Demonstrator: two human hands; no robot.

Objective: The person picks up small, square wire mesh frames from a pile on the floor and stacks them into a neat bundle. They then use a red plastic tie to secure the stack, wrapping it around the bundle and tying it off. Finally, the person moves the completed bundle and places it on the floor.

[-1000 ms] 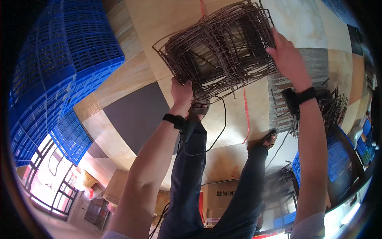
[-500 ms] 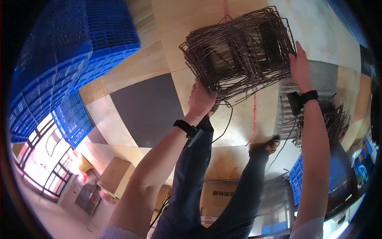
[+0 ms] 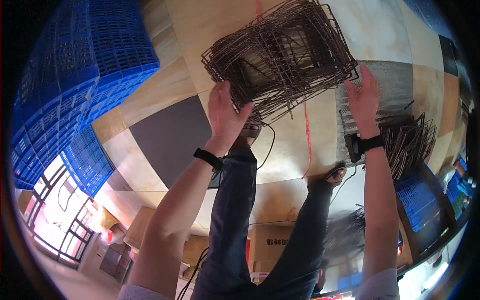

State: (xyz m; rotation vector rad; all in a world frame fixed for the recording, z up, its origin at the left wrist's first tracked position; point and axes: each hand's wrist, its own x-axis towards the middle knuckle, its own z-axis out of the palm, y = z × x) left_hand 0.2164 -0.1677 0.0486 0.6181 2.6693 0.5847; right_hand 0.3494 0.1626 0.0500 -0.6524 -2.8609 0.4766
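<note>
A thick stack of dark, thin wire frames [image 3: 274,65] lies on the tiled floor in front of me, its rectangles slightly out of line with one another. My left hand [image 3: 223,114] is open at the stack's near left corner, thumb apart from the fingers; whether it still touches the wires I cannot tell. By the near right corner my right hand [image 3: 364,102] is open too, fingers stretched out and holding nothing. A red string [image 3: 307,142] runs out from under the stack toward me. Each wrist wears a black strap with a small device.
Tall blue plastic crates [image 3: 125,67] are stacked at the left. Another pile of dark wire pieces [image 3: 411,145] lies at the right, near a blue crate [image 3: 420,202]. A cardboard box [image 3: 265,245] stands behind my legs. My sandalled feet are on the floor, a black cable [image 3: 272,140] beside the left one.
Both hands have let go of the stack's sides and opened, the right one drawing back from it. The stack now rests on the floor. The whole view has shifted slightly.
</note>
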